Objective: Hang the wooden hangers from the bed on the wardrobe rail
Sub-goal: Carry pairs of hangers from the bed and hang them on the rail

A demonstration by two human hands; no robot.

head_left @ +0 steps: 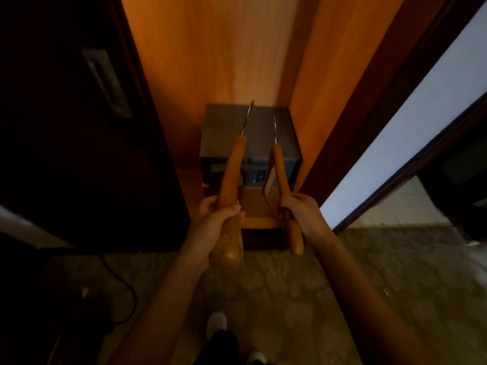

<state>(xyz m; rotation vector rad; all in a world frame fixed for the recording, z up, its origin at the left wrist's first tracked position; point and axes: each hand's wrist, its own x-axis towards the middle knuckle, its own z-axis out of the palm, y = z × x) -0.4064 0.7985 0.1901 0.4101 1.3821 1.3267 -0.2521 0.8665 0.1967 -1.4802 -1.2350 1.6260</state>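
I stand in front of the open wardrobe (210, 61), whose inside is orange-brown wood. My left hand (214, 219) is closed round a wooden hanger (232, 175), seen edge-on, its metal hook (247, 118) pointing away from me. My right hand (303, 209) grips a second wooden hanger (279, 169), also edge-on, with its hook (274, 129) pointing into the wardrobe. Both hangers are held at about waist height over the wardrobe floor. No rail is in view.
A dark grey safe (250, 143) sits on the wardrobe floor below the hangers. A dark wardrobe door (79, 127) with a recessed handle is at the left, a dark frame and a pale panel (408, 140) at the right. A cable (123, 285) lies on the patterned floor.
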